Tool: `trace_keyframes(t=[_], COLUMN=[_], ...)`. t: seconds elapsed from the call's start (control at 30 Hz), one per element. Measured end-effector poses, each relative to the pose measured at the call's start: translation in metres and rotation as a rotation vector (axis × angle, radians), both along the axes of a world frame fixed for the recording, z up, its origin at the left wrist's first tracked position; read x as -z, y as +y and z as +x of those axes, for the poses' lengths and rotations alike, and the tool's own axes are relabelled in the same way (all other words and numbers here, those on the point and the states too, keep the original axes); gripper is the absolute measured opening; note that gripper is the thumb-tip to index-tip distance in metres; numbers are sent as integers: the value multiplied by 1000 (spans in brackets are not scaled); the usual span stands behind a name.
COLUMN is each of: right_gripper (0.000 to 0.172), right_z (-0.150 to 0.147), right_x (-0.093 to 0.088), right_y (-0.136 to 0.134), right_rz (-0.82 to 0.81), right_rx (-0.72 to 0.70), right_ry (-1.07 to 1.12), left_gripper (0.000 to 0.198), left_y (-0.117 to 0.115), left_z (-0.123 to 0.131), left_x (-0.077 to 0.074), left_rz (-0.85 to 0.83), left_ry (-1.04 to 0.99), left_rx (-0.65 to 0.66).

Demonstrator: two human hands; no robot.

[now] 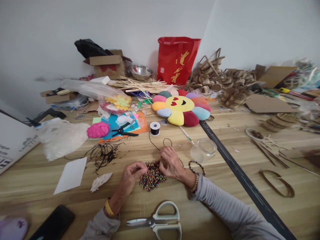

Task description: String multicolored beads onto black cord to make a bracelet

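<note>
A heap of small multicoloured beads [152, 178] lies on the table between my hands. At its left edge my left hand [132, 173] is closed in a pinch; whatever sits between its fingertips is too small to make out. My right hand [171, 163] has its fingers curled closed at the heap's right edge. Thin black cord [153, 144] runs from a white spool [155, 128] to my right hand and loops behind it; the fingers partly hide it. A finished-looking beaded bracelet [197, 167] lies beside my right wrist, near a clear glass jar [203, 150].
White-handled scissors [166, 220] lie in front of me. To the left are black cord scraps [103, 153], white paper [71, 175], pliers [123, 132] and a phone [53, 222]. A flower cushion [181, 106] and a red bag [177, 60] stand farther back; woven baskets [233, 95] crowd the right.
</note>
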State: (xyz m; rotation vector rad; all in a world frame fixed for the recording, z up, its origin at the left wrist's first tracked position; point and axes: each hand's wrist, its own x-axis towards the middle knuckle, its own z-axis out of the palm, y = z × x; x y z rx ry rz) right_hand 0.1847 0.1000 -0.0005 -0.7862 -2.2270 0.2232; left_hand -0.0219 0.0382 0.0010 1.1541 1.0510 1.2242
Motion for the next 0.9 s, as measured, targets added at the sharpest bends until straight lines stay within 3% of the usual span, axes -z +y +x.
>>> trace_keyframes(t=[0.17,0.3,0.47,0.67,0.9], right_gripper=[20,16,23,7,12], right_z=[-1,-1,-7,-12,-10], right_x=[2,-1,-5,-3,-4], right_y=[-4,-11,-19,-19,-18], right_rz=[-39,-27,25,37,51], right_rx=[-47,-187,-376,-377,-368], right_ry=[22,89,96,115,127], left_gripper=[20,20,21,24,25], left_y=[-2,-2,-3,-4,-2], left_z=[1,1,6,10,7], left_x=[-2,-4,-13,-22,-15], left_rz=[0,-4,-6,-3,22], left_ry=[48,103,161,178,193], left_rx=[11,15,32,36,20])
